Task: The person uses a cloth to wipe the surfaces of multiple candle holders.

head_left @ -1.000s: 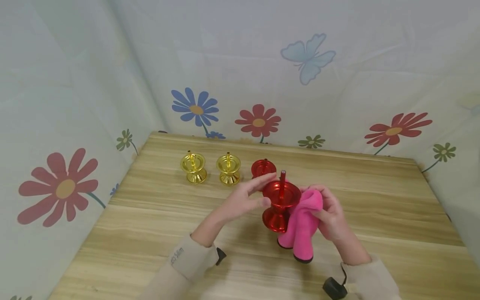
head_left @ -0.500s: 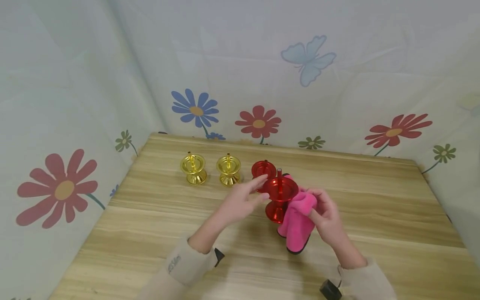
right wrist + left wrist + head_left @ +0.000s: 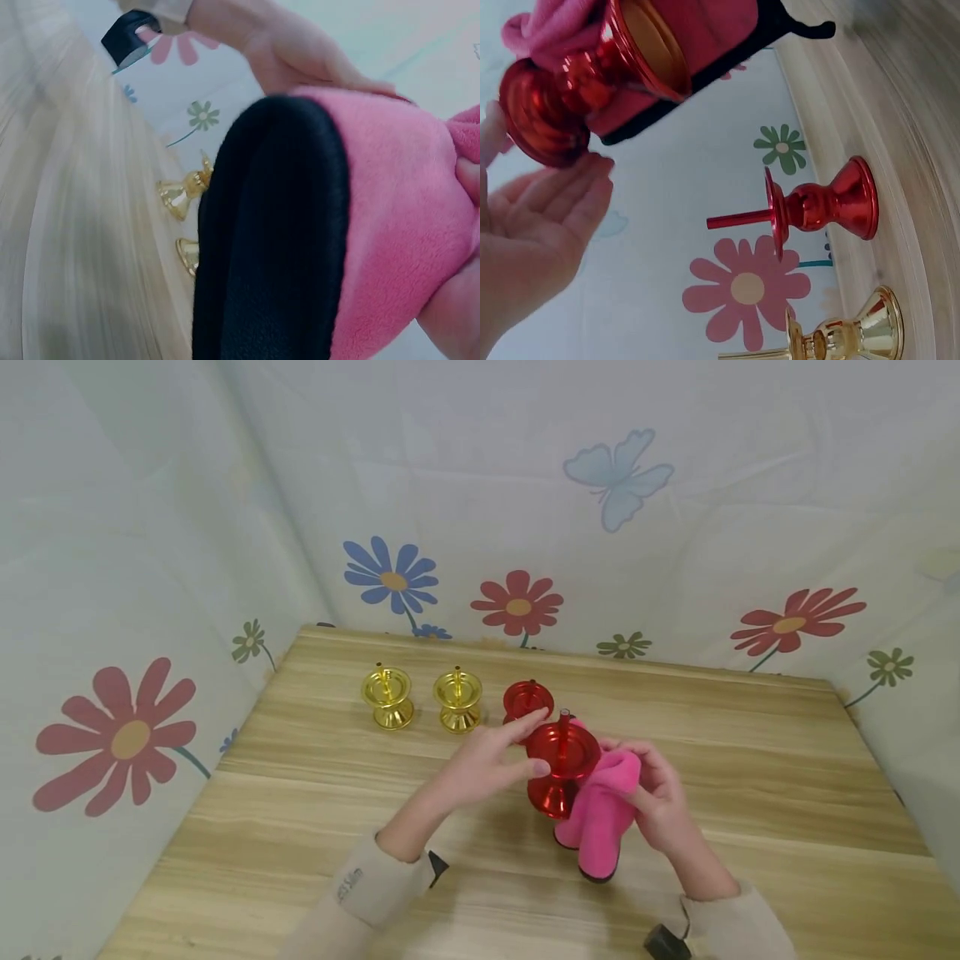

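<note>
A red metallic candlestick (image 3: 553, 795) is held up above the table, its dish facing up and its spike pointing upward. My left hand (image 3: 480, 770) holds the dish rim between thumb and fingertips; the left wrist view shows the fingers (image 3: 570, 196) against that rim. My right hand (image 3: 663, 797) grips a pink cloth with black edging (image 3: 606, 814), bunched against the candlestick's right side. In the right wrist view the cloth (image 3: 405, 187) hides most of the candlestick. A second red candlestick (image 3: 810, 206) stands upright on the table behind.
Two gold candlesticks, one at the left (image 3: 392, 714) and one closer to the red ones (image 3: 459, 717), stand upright in a row with the second red one. The wooden table (image 3: 300, 827) meets a flower-printed curtain (image 3: 450, 468) at the back and sides.
The held red candlestick has turned and shifted slightly between my hands, up half a second ago and lower now. The cloth swings with it. The standing candlesticks have not moved.
</note>
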{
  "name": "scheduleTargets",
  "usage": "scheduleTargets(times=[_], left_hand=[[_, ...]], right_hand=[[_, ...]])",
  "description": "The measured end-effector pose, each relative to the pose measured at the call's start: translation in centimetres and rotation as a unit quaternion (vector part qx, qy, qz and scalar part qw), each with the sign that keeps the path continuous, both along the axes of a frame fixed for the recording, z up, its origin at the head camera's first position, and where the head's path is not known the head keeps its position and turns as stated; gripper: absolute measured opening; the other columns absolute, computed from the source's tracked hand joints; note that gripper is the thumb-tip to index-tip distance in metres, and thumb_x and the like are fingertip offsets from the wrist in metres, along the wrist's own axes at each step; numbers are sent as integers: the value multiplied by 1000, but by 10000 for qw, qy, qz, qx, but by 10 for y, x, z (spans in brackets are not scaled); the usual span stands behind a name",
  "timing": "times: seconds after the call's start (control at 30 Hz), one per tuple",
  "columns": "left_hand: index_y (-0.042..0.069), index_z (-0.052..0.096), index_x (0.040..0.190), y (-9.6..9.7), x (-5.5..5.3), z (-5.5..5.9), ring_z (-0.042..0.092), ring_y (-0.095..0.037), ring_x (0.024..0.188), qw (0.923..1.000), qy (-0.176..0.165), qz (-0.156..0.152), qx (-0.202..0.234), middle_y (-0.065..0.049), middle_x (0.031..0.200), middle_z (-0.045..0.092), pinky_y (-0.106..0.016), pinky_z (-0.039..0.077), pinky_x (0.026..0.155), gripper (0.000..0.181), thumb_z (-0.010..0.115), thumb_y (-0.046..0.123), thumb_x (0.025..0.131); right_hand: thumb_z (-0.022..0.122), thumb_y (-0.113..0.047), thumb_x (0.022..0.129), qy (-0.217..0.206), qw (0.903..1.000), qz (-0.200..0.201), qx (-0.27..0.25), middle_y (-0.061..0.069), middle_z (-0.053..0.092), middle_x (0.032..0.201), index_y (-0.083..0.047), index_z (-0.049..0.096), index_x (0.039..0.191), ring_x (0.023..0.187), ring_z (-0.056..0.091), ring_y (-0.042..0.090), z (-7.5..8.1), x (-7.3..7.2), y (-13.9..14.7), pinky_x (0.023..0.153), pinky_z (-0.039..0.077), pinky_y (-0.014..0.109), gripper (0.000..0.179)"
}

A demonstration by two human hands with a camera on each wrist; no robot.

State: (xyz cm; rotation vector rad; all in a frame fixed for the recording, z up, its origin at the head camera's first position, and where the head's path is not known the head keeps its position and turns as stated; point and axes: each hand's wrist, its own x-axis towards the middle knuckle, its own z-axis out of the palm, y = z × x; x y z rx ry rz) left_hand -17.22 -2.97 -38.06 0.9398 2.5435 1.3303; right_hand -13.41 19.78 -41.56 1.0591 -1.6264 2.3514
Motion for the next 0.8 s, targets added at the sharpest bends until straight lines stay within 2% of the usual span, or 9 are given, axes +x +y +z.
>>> scheduleTargets(times=[0.2,0.27,0.33,0.47,0.53,0.6,0.67,0.77,0.8], left_hand=[[25,34,136,-11,-6,1,43,-8,122,9921,-433,-1072,485,6,134,45,-35,39,98,61,57,40,82],[26,34,136,-12,-8,0,42,-7,122,9913,-497,-1112,498,5,133,46,-35,38,98,61,56,44,81],[27,35,135,-11,-8,-1,43,-8,121,9947,-439,-837,394,4,131,48,-35,39,98,63,56,46,80],[21,40,133,-4,-6,-2,50,-14,115,9991,-272,272,152,1,119,59,-33,44,90,63,60,43,78],[15,42,132,0,-1,-1,56,-17,108,9975,-79,705,-6,-2,114,62,-29,47,82,59,59,38,81],[11,41,132,5,4,2,63,-14,79,9956,108,899,-233,-8,104,66,-22,48,68,55,55,35,85],[8,38,134,11,9,4,53,-10,52,9937,183,999,-483,-10,82,67,-19,42,53,55,52,35,87],[8,32,137,20,13,5,34,-8,44,9904,-5,1194,-703,-9,61,58,-19,38,49,68,53,46,84],[9,30,138,23,13,4,38,-9,45,9891,-131,1277,-721,-8,54,53,-20,41,51,74,54,50,81]], right_hand=[[30,21,82,-337,9871,1317,-849,12,53,121,0,48,112,112,50,19,3,-1,3,85,48,24,40],[27,22,82,-402,9847,1433,-905,12,53,121,0,47,112,111,51,19,3,-2,3,85,48,24,42],[27,22,82,-440,9858,1346,-907,12,53,120,0,47,112,111,51,19,3,-2,3,85,48,24,42],[31,19,85,-454,9908,903,-899,12,55,118,0,47,112,109,53,19,2,-3,3,85,48,23,37],[36,17,85,-329,9959,443,-716,10,57,116,-1,49,111,110,53,17,1,-3,2,85,48,22,35],[41,15,84,-115,9992,-268,-267,5,60,114,-3,51,109,107,55,13,1,-2,-1,83,47,19,32],[45,16,82,119,9940,-1048,299,1,61,110,-4,53,105,106,55,9,1,-1,-3,81,47,16,32],[48,21,77,407,9737,-1927,1145,-6,61,109,2,52,100,103,55,4,1,1,-7,80,46,12,30],[46,24,76,474,9693,-2016,1323,-7,60,110,5,51,100,103,55,3,1,1,-8,81,45,12,31]])
